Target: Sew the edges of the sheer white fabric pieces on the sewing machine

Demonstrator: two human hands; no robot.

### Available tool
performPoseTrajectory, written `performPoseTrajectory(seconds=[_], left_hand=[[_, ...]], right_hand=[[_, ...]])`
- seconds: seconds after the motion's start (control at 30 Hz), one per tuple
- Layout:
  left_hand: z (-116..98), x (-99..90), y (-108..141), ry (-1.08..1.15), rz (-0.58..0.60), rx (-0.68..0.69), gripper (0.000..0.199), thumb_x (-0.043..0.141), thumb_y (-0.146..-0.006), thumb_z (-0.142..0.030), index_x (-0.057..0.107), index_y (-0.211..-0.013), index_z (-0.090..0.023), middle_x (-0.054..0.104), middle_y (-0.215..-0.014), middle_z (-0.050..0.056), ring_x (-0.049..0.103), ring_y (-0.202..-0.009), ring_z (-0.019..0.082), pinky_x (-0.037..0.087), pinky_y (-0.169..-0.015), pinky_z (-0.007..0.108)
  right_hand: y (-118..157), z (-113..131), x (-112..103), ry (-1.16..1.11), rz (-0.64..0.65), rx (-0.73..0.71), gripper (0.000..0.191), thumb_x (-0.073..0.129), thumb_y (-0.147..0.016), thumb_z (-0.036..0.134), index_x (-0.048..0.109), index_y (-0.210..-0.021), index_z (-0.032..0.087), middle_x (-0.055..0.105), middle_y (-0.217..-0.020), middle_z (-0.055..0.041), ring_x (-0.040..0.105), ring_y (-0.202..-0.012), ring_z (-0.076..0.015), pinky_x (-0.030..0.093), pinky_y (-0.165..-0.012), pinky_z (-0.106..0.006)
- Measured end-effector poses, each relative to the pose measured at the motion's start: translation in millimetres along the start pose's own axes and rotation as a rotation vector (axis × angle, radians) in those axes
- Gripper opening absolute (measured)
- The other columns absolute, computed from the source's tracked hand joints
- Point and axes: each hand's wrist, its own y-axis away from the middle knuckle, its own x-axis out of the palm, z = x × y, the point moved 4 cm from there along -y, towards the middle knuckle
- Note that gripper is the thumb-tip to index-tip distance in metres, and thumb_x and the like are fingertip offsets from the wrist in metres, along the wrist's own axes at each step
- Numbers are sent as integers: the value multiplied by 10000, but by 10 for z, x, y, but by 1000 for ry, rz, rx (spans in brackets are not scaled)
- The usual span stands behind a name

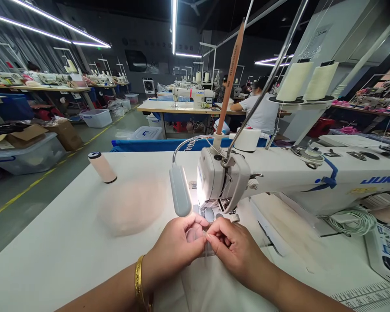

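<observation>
My left hand (178, 242), with a gold bangle on the wrist, is closed in a pinch in front of the sewing machine head (214, 177). My right hand (237, 249) pinches with thumb and forefinger right beside it, and the fingertips of both nearly meet. Between them shows a bit of thin, translucent pale material (209, 250); its kind is unclear and the fingers cover most of it. The presser foot and needle area lie just beyond the fingers, partly hidden. A grey lamp (180, 190) on a bent neck lights this spot.
A peach thread cone (102, 167) stands on the white table (68, 242) at left. A pencil (231, 78) sticks up from the machine. Coiled pale cable (351, 222) and a control panel (388, 249) are at right. Beyond the table, a person in white (261, 110) sits at another bench.
</observation>
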Motion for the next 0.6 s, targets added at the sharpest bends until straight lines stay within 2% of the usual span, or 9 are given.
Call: performPoseTrajectory(seconds=[0.07, 0.13, 0.23, 0.33, 0.4, 0.53, 0.6], left_hand=[[18, 0, -3, -27, 19, -31, 170, 658, -769, -322, 679, -876, -192, 531, -615, -66, 469, -530, 117, 364, -487, 231], [31, -8, -2, -44, 22, -48, 122, 656, -762, -313, 631, -765, -193, 514, -580, -67, 484, -524, 118, 365, -486, 229], [30, -20, 4, -44, 7, -21, 148, 662, -755, -292, 552, -708, -205, 492, -575, -76, 488, -530, 114, 365, -488, 220], [10, -17, 6, -14, -13, 55, 206, 659, -757, -276, 489, -665, -204, 607, -717, -43, 511, -586, 109, 376, -490, 212], [5, -9, 5, 10, -22, 82, 229, 652, -763, -265, 461, -655, -200, 656, -807, -30, 515, -588, 100, 384, -490, 212], [28, -7, -2, -3, -51, 41, 206, 658, -757, -240, 463, -697, -212, 514, -634, -83, 466, -519, 91, 361, -484, 212], [37, -2, -7, 14, -39, 20, 130, 663, -755, -229, 540, -797, -216, 495, -624, -94, 473, -532, 98, 356, -491, 211]], right_hand=[[8, 2, 1, 3, 2, -11, 173, 508, -1011, 275, 574, -856, 236, 646, -726, 36, 587, -650, -156, 382, -629, -279], [12, 9, -1, -3, 3, -21, 177, 507, -1015, 276, 569, -854, 236, 642, -721, 39, 580, -638, -150, 377, -621, -276], [7, 16, -1, -19, 6, -25, 175, 499, -1014, 263, 565, -854, 235, 637, -713, 43, 570, -625, -143, 370, -608, -271], [-7, 10, 3, -35, 9, -12, 180, 495, -1010, 257, 556, -842, 236, 627, -699, 47, 563, -617, -139, 363, -594, -268], [-16, 4, 5, -42, 11, -1, 185, 497, -1011, 262, 551, -836, 237, 618, -685, 51, 556, -608, -137, 356, -584, -267], [-15, -8, 9, -34, 12, 3, 179, 499, -1016, 263, 563, -851, 236, 614, -681, 54, 560, -610, -136, 360, -584, -266], [-6, -18, 14, -26, 11, 2, 174, 497, -1012, 258, 571, -857, 233, 617, -688, 51, 565, -615, -136, 368, -588, -264]])
